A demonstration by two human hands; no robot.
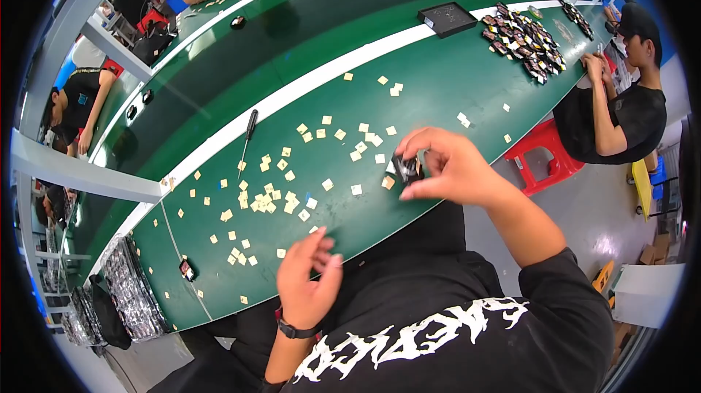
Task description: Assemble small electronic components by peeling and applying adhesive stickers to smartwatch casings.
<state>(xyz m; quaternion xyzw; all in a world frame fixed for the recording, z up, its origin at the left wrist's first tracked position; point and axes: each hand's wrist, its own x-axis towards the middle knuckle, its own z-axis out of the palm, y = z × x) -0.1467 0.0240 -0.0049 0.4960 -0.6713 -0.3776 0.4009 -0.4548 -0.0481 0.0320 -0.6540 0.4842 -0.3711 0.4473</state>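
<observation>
My right hand grips a small black boxy part between thumb and fingers, just over the near edge of the green table. A pale patch shows on one side of the part; its exact kind I cannot make out. Lower and to the left, my left hand hovers at the table edge with its fingers loosely bent and apart, holding nothing. Many small pale yellow square pieces lie scattered over the table to the left of and beyond my hands. A few whitish squares lie nearest the held part.
A screwdriver rests across the white strip. A black tray and a heap of black parts are at the far right. Another small part lies at left, near silvery packs. A co-worker sits at right by a red stool.
</observation>
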